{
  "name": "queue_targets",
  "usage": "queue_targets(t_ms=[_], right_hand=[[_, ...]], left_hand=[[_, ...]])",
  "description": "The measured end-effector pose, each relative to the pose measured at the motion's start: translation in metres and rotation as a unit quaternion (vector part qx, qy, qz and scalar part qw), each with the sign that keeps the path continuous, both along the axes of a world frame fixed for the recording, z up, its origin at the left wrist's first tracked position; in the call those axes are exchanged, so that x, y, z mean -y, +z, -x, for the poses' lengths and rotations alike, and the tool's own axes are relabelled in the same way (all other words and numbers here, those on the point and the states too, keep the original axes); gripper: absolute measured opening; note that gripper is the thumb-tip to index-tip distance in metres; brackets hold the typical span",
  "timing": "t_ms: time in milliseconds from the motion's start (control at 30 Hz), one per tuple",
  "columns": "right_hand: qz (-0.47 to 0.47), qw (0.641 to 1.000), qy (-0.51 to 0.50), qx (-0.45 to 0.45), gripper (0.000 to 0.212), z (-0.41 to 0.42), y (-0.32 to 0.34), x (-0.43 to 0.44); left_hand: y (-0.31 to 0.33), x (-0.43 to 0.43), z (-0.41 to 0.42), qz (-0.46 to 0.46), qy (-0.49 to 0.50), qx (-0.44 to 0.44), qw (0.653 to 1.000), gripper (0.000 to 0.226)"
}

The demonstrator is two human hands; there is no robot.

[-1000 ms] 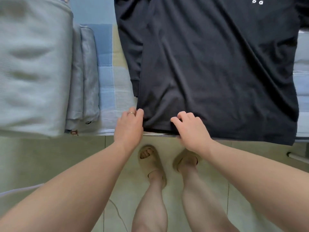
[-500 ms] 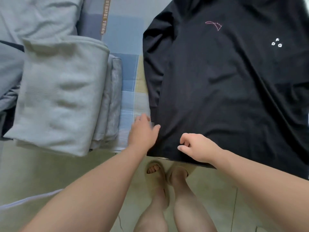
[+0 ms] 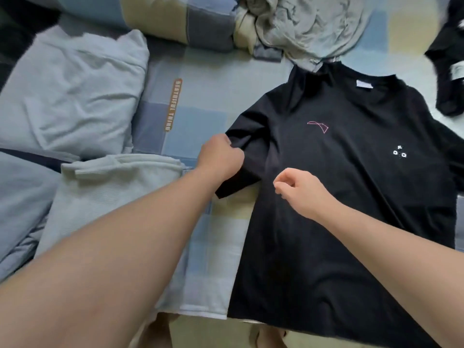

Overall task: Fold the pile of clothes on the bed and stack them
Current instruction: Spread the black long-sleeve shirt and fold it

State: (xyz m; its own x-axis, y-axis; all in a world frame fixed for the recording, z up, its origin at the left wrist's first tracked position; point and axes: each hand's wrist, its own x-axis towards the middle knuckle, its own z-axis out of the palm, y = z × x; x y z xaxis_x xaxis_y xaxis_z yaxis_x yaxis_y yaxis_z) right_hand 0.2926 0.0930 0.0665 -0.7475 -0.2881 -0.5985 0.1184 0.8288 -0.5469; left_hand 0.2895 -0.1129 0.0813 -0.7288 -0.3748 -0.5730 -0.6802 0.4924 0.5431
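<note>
A black T-shirt (image 3: 351, 192) with a small pink logo lies flat on the checked bed sheet (image 3: 200, 96), its hem at the bed's near edge. My left hand (image 3: 221, 156) grips the shirt's left sleeve near the shoulder. Over the shirt's left side, my right hand (image 3: 298, 189) hovers with loosely curled fingers and holds nothing. To the left lies a folded pale grey garment (image 3: 110, 192).
A light blue garment (image 3: 72, 96) is spread at the far left. A crumpled grey-green piece (image 3: 308, 26) sits at the back, and another black garment (image 3: 449, 79) lies at the far right. My feet show below the bed edge.
Both hands left the shirt's hem and moved up the shirt. My left hand took hold of the left sleeve; my right hand now hovers over the body. The view tilted up the bed.
</note>
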Motion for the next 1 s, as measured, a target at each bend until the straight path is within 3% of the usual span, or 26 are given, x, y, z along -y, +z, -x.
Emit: queue_targets(t_ms=[33, 133, 300, 367, 433, 500, 567, 667, 733, 800, 867, 933, 1000], right_hand=[[0.005, 1.000, -0.012, -0.011, 0.013, 0.014, 0.007, 0.014], [0.005, 0.999, -0.037, -0.040, 0.012, 0.049, 0.023, 0.059], [-0.025, 0.996, -0.056, -0.061, 0.012, 0.072, 0.028, 0.145], [-0.031, 0.994, -0.071, -0.072, 0.012, 0.070, 0.021, 0.180], [-0.021, 0.992, -0.090, -0.081, 0.017, 0.062, 0.013, 0.218], [-0.018, 0.993, -0.088, -0.082, 0.022, 0.051, 0.006, 0.249], [-0.029, 0.996, -0.056, -0.063, 0.022, 0.039, 0.000, 0.273], [-0.040, 0.998, -0.022, -0.044, 0.017, 0.029, -0.006, 0.294], [-0.040, 0.997, -0.013, -0.058, 0.017, 0.029, -0.006, 0.302], [-0.034, 0.997, -0.004, -0.072, 0.023, 0.036, -0.007, 0.309], [-0.043, 0.995, 0.033, -0.085, 0.037, 0.045, -0.009, 0.318], [-0.055, 0.991, 0.069, -0.098, 0.053, 0.053, -0.011, 0.330], [-0.059, 0.992, 0.082, -0.082, 0.063, 0.060, -0.014, 0.346]], left_hand=[[0.014, 0.020, 0.019, 0.023, -0.025, -0.013, 0.999, 0.004], [0.046, 0.092, 0.067, 0.085, -0.098, -0.028, 0.991, 0.017], [0.065, 0.218, 0.086, 0.183, -0.186, -0.089, 0.961, 0.026], [0.062, 0.265, 0.081, 0.259, -0.215, -0.167, 0.927, 0.029], [0.054, 0.310, 0.073, 0.337, -0.240, -0.263, 0.871, 0.024], [0.045, 0.347, 0.062, 0.393, -0.274, -0.299, 0.826, 0.022], [0.030, 0.369, 0.048, 0.387, -0.369, -0.250, 0.807, 0.023], [0.011, 0.378, 0.024, 0.282, -0.487, -0.043, 0.825, 0.006], [0.002, 0.380, 0.015, 0.285, -0.412, -0.032, 0.865, 0.021], [-0.005, 0.378, 0.022, 0.300, -0.241, -0.054, 0.921, 0.045], [-0.010, 0.374, 0.033, 0.202, -0.044, -0.007, 0.978, 0.072], [-0.020, 0.370, 0.040, 0.054, 0.096, 0.053, 0.993, 0.085], [-0.028, 0.372, 0.043, -0.024, 0.139, 0.077, 0.987, 0.075]])
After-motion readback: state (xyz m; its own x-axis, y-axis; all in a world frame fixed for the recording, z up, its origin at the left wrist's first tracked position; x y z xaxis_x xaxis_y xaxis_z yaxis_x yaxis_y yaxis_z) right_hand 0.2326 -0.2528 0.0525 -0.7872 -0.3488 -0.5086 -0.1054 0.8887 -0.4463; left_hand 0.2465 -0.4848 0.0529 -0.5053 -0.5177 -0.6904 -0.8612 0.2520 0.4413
